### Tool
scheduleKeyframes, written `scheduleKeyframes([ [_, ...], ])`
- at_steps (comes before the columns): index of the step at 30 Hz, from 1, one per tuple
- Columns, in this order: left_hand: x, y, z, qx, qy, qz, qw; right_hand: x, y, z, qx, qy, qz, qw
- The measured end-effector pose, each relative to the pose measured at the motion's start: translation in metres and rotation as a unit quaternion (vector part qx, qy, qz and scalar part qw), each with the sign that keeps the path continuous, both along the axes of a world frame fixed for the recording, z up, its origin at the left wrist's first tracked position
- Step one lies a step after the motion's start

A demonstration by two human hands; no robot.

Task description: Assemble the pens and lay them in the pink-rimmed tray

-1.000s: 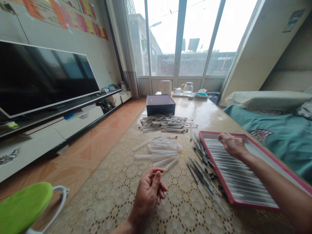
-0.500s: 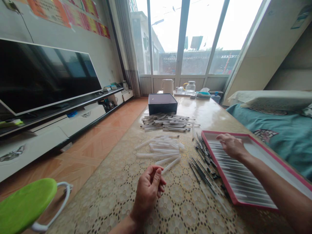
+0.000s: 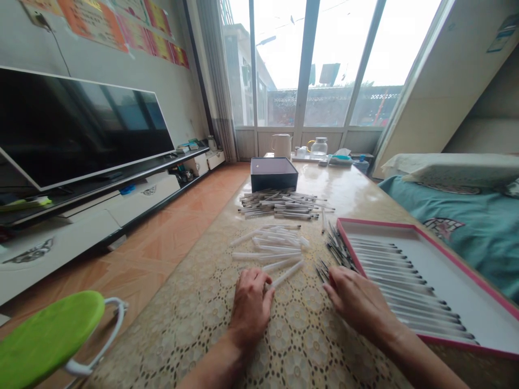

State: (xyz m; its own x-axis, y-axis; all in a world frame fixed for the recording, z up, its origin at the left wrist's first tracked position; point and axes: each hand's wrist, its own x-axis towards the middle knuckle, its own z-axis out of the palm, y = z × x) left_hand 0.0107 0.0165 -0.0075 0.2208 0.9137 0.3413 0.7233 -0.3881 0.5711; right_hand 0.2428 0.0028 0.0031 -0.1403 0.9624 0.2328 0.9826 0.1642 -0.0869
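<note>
My left hand (image 3: 252,302) is palm down on the table, fingers curled and thumb close to the index finger at the near end of a clear plastic pen tube (image 3: 288,273). Other frosted pen tubes (image 3: 271,249) lie loosely just beyond it. My right hand (image 3: 357,300) reaches into the dark-tipped pen refills (image 3: 322,270); its bunched fingers close on a refill, with the fingertips partly hidden. Right of that hand, a shallow pink-rimmed box lid (image 3: 458,259) holds a row of assembled pens (image 3: 409,286) laid side by side, dark ends to the right.
A dark open box (image 3: 274,182) stands behind a heap of pen parts (image 3: 279,205). Farther back are a white kettle (image 3: 281,145), a glass jug (image 3: 319,147) and a tissue pack (image 3: 340,158). A green stool (image 3: 52,335) stands at the left, a teal-covered sofa (image 3: 454,216) at the right.
My right hand has left the pink-rimmed lid and come left and nearer, down to the dark refills. My left hand has turned palm down at the clear tube's end.
</note>
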Motion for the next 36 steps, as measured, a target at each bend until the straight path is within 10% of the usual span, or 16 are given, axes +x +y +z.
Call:
scheduleKeyframes([
  [7, -0.002, 0.001, 0.003, -0.065, -0.182, 0.037, 0.981, -0.016, -0.009, -0.009, 0.004, -0.023, -0.044, 0.999],
  [12, -0.007, 0.006, 0.013, -0.194, -0.514, 0.03, 0.835, -0.021, -0.01, 0.0, -0.01, 0.027, -0.047, 0.998],
  [17, -0.02, 0.012, 0.018, -0.217, -0.648, 0.086, 0.725, -0.027, -0.022, 0.017, -0.014, 0.232, -0.011, 0.973],
  [27, -0.013, 0.006, 0.016, -0.298, -0.505, -0.046, 0.809, -0.036, -0.025, 0.003, 0.007, 0.437, -0.033, 0.899],
  [36, -0.007, 0.005, 0.012, -0.343, -0.543, -0.104, 0.759, -0.046, -0.025, -0.005, -0.054, 0.518, -0.011, 0.854],
])
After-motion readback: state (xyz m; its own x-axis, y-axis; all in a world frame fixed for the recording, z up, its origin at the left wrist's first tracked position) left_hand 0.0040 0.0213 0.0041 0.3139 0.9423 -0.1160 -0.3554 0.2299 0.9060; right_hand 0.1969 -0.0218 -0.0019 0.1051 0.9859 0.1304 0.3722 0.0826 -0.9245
